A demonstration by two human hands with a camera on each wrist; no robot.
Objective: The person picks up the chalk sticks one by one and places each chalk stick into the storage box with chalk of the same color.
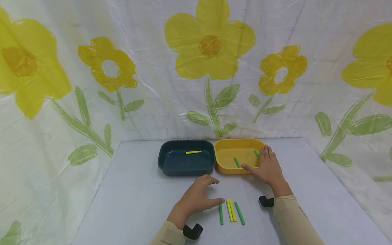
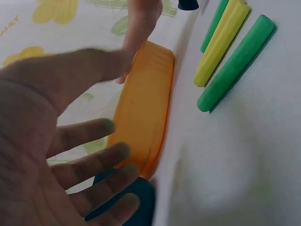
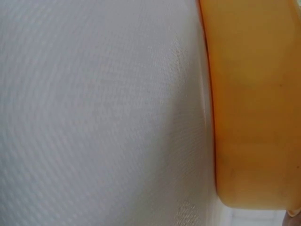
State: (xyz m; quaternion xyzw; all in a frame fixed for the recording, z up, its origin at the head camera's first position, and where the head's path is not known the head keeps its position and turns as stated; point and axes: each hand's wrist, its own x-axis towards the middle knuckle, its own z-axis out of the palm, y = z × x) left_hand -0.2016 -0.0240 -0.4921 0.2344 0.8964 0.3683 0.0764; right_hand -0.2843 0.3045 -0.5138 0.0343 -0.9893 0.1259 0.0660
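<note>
Though aslant, tabletop sticks (image 1: pixel 240 213) toward trays (image 1: pixel 231 170)

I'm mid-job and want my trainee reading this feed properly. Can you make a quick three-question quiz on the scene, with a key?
1. How many sticks show in the dark blue tray?
A) none
B) one
C) three

2. True or false: the right hand is at the dark blue tray.

3. Fill in: between the two green sticks on the table lie two ____.

Key:
1. B
2. False; it is at the yellow tray.
3. yellow sticks
</note>
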